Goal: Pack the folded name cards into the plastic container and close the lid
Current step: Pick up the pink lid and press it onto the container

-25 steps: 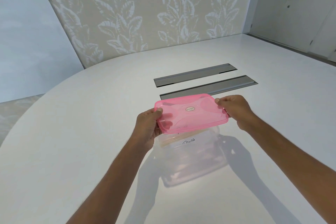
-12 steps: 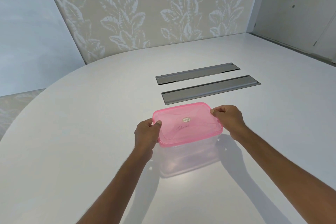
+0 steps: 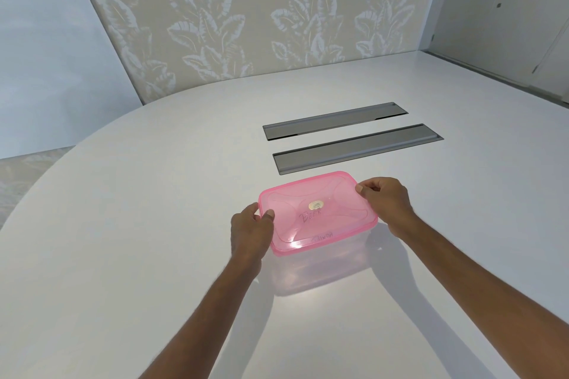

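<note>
- The name cards (image 3: 311,218) show only as faint handwriting through the pink lid (image 3: 317,212); their number cannot be told.
- The left hand (image 3: 251,231) grips the lid's left edge, thumb on top; the right hand (image 3: 385,201) pinches its far right corner.
- The lid sits on the clear container (image 3: 320,264), which stands mid-table (image 3: 154,224), just before two grey slots (image 3: 357,148), with bare tabletop all around.

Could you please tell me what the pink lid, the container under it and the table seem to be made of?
Pink lid: translucent glossy plastic; handwriting on cards below shows through it.
Container: clear, thin-looking plastic; light passes through onto the table.
Table: smooth white top with soft sheen, probably laminate or painted board; the look leaves it open.
</note>
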Tool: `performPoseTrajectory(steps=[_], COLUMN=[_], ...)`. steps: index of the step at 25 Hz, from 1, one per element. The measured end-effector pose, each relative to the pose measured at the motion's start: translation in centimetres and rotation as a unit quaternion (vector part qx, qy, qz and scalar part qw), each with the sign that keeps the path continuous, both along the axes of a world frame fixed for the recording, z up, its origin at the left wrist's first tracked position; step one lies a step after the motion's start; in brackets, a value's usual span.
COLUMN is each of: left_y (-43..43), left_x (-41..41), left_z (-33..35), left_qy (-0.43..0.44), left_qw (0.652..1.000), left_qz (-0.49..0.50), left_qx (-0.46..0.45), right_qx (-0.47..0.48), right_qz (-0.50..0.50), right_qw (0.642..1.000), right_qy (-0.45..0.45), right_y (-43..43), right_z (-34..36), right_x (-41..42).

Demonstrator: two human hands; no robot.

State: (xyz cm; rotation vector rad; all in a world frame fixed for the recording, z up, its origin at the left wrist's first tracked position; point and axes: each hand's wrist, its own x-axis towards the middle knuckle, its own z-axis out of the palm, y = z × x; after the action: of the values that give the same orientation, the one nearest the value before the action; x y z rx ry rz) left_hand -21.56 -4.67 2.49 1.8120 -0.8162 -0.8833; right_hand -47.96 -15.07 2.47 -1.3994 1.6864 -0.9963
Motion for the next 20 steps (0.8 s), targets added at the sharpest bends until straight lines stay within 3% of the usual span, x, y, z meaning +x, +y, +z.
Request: performPoseTrajectory(steps=[4, 9, 13, 20], left_y=[-1.2, -3.9, -4.9, -5.4], left_x=[-0.4, -0.9, -1.1, -0.7], left_z=[0.5, 1.1, 0.0, -0.5], left_qy=[-0.016, -0.181, -0.245, -0.290], left_qw=[1.000, 0.983, 0.969, 0.956], left_qz=[-0.014, -0.008, -0.010, -0.026], left_qx=[0.009, 0.032, 0.023, 0.029], right_qx=[0.002, 0.009, 0.007, -0.061], right_qz=[-0.003, -0.004, 0.048, 0.087], right_qw=[1.000, 1.000, 0.998, 0.961], right_qy=[0.003, 0.020, 0.036, 0.257], right_y=[-0.1, -0.2, -0.3, -2.3], right_z=[-0.2, -0.3, -0.7, -1.1], right_x=[0.0, 0.2, 0.7, 2.5])
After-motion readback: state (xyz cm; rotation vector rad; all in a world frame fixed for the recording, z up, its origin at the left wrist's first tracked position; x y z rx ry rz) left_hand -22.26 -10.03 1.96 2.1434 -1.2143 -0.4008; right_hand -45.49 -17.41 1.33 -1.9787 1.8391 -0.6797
